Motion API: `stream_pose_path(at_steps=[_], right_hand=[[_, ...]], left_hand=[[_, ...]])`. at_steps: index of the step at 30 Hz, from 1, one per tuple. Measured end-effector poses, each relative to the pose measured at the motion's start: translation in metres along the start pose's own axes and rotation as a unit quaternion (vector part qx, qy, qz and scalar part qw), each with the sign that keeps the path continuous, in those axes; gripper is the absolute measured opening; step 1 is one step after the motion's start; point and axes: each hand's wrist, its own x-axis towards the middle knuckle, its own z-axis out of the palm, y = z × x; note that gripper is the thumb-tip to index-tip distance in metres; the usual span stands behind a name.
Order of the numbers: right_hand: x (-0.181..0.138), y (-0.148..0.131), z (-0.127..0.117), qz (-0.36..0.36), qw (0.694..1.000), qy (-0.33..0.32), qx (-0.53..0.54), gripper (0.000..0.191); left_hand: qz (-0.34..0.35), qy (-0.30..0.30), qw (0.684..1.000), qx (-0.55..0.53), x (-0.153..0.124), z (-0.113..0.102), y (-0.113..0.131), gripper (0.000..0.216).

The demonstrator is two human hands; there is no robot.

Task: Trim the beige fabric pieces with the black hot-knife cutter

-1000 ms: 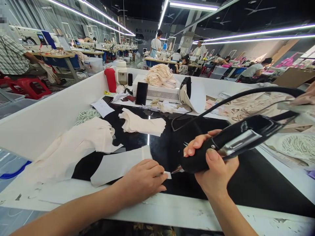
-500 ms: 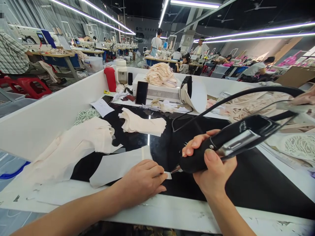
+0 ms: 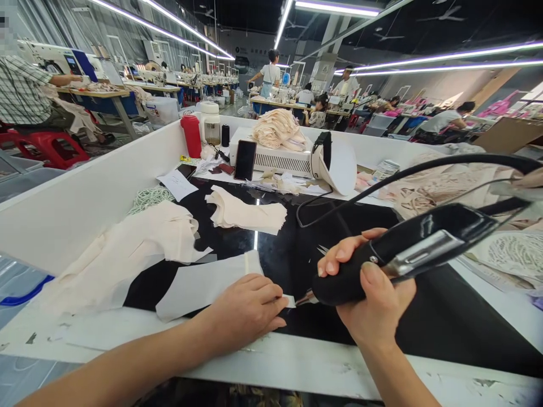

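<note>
My left hand [image 3: 248, 308] presses down on a white fabric piece [image 3: 199, 285] laid over the black mat [image 3: 432, 328]. Its fingertips are closed on the narrow end, and a small white tab pokes out beyond them. My right hand [image 3: 373, 294] is wrapped around a black corded hand tool [image 3: 419, 237] with a silver lever. The tool's thin metal tip points left, very close to the tab; whether they touch I cannot tell. A stack of cream fabric pieces [image 3: 250, 210] lies farther back, and more cream fabric [image 3: 123, 249] is spread at the left.
Pointed metal tips [image 3: 323, 249] show beside my right hand. Behind the mat stand a phone [image 3: 245, 160], a white vented box [image 3: 280, 158], a visor [image 3: 335, 164] and a red cup [image 3: 192, 135]. The tool's cable [image 3: 407, 169] arches rightward. A low white wall [image 3: 85, 192] borders the left.
My right hand and the tool have shifted a little to the right, drawing the tip slightly off the tab. My left hand and the fabric stay nearly still.
</note>
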Motion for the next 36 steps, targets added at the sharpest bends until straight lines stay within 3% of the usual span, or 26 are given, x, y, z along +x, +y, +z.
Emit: stream_pose_path(at_steps=[18,28,36], right_hand=[[-0.003,0.003,-0.003,0.001,1.0,0.002,-0.016,0.038],[-0.002,0.003,-0.004,0.0,1.0,0.004,-0.02,0.039],[-0.002,0.001,-0.002,0.002,1.0,0.015,-0.028,0.041]], left_hand=[[0.009,0.012,1.0,-0.024,-0.011,-0.003,-0.011,0.018],[0.006,-0.044,0.999,0.015,-0.014,-0.011,-0.02,0.019],[0.012,-0.039,0.999,0.004,-0.014,-0.012,-0.02,0.019]])
